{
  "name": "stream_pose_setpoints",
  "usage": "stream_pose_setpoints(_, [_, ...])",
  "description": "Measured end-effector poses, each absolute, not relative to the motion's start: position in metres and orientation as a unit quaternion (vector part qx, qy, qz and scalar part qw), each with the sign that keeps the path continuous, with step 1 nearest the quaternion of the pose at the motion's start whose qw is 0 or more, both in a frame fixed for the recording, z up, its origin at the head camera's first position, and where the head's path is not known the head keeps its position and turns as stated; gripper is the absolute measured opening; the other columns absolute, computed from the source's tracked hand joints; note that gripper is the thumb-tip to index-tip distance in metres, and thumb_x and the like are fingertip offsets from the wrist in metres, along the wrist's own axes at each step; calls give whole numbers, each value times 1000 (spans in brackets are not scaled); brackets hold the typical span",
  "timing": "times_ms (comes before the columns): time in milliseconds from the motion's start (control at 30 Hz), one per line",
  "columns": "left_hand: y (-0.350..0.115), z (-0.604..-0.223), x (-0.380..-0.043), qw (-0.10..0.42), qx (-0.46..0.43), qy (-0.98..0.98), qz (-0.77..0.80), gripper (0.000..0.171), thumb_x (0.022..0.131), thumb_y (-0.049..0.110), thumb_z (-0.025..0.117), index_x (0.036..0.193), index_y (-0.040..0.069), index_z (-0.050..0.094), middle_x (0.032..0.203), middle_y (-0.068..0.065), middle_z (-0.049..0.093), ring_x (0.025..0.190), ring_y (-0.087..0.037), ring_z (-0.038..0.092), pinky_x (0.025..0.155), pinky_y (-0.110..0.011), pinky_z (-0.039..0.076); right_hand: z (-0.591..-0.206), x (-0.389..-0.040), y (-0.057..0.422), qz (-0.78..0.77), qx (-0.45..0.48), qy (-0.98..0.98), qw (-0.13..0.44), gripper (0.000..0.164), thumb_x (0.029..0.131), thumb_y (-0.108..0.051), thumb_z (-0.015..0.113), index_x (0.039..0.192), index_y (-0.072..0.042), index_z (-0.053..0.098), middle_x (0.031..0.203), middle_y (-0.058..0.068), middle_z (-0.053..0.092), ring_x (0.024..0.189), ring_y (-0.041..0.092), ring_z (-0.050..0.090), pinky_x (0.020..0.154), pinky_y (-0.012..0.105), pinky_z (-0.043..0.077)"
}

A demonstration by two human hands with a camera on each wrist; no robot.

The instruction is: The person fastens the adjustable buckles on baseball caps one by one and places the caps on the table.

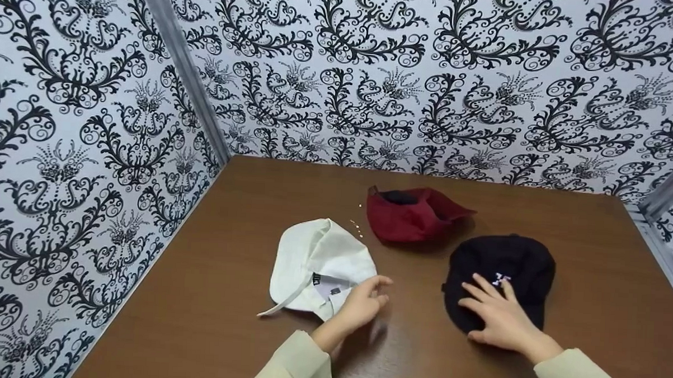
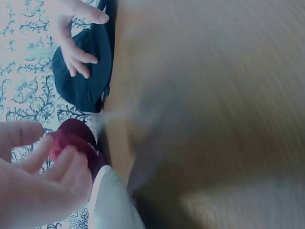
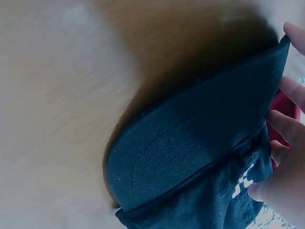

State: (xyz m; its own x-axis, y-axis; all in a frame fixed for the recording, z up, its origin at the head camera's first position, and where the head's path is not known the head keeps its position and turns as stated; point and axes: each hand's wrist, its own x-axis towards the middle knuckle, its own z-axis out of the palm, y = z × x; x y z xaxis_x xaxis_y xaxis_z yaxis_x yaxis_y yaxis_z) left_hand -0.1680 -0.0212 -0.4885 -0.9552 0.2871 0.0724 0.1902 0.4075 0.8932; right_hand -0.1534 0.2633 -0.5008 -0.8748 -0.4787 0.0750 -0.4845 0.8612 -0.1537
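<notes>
A cream-white cap lies on the brown table with its inside and a label showing, its brim to the left. My left hand hovers at its right edge, fingers loosely bent and holding nothing; whether it touches the cap cannot be told. On the right lies a black cap with a small white emblem on the crown. My right hand rests on it with spread fingers. In the right wrist view the fingertips touch the black cap's edge and crown, and its brim faces the camera.
A dark red cap lies farther back on the table, between the other two. Small shiny bits are beside it. Patterned black-and-white walls stand behind and on the left of the table.
</notes>
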Motion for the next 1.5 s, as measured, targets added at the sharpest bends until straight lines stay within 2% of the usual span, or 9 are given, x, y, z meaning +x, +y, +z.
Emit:
stream_pose_setpoints(133, [-23, -489, -174, 2, 76, 831, 551, 38, 68, -6, 55, 106, -1, 54, 106, -18, 57, 99, -30, 52, 87, -38, 41, -500, -156, 274, 83, 227, -970, 21, 50, 58, -29, 76, 104, -15, 62, 130, 11, 48, 128, 34, 27, 94, 65, 10])
stream_pose_setpoints(400, [-27, -494, -181, -30, -70, 823, 563, 55, 58, -2, 55, 112, 0, 45, 100, -19, 48, 82, -24, 48, 74, -34, 40, -500, -157, 289, 67, 174, -982, 35, 42, 63, -16, 75, 103, -11, 63, 125, 15, 50, 125, 36, 29, 93, 65, 12])
stream_pose_setpoints(533, [-26, -494, -184, -87, -120, 808, 570, 63, 56, -3, 58, 117, 0, 43, 117, -28, 34, 98, -36, 44, 84, -41, 38, -500, -156, 290, 77, 164, -982, 48, 36, 67, -16, 72, 102, -10, 64, 122, 15, 53, 123, 36, 32, 93, 65, 14])
stream_pose_setpoints(633, [-26, -493, -188, -116, -155, 781, 593, 68, 56, -4, 58, 122, 2, 41, 130, -34, 22, 118, -44, 31, 95, -47, 32, -499, -156, 289, 90, 164, -979, 74, 30, 70, -16, 71, 99, -10, 64, 117, 14, 57, 120, 36, 36, 92, 64, 18])
stream_pose_setpoints(833, [-27, -493, -195, -94, -188, 733, 647, 77, 59, -4, 56, 131, 6, 32, 139, -35, 4, 130, -43, 10, 102, -50, 22, -499, -156, 287, 119, 171, -971, 114, 24, 71, -14, 70, 94, -10, 65, 107, 12, 62, 113, 35, 45, 90, 62, 26])
stream_pose_setpoints(1067, [-19, -501, -196, -102, -168, 749, 633, 78, 55, -7, 59, 129, 1, 36, 123, -29, 29, 113, -37, 35, 93, -44, 33, -503, -156, 283, 139, 182, -962, 150, 22, 69, -11, 70, 90, -7, 66, 99, 11, 64, 106, 35, 50, 85, 57, 34])
stream_pose_setpoints(1267, [-18, -514, -191, -101, -125, 825, 542, 74, 53, -7, 64, 123, 0, 41, 117, -30, 37, 103, -39, 45, 85, -43, 39, -505, -155, 277, 154, 184, -958, 157, 20, 70, -9, 69, 89, -7, 66, 98, 12, 65, 105, 35, 52, 87, 54, 35])
stream_pose_setpoints(1367, [-21, -517, -189, -71, -104, 846, 518, 75, 54, -4, 65, 125, 2, 39, 98, -22, 55, 86, -28, 55, 74, -35, 43, -503, -155, 274, 187, 173, -957, 140, 18, 72, -7, 67, 90, -7, 65, 98, 12, 64, 105, 36, 51, 87, 55, 35])
stream_pose_setpoints(1500, [-23, -519, -188, -29, -61, 852, 520, 71, 57, -5, 63, 125, 2, 42, 70, -5, 56, 63, -12, 52, 59, -24, 41, -497, -156, 267, 260, 154, -947, 111, 16, 75, -6, 64, 91, -6, 64, 99, 11, 63, 107, 39, 49, 89, 54, 34])
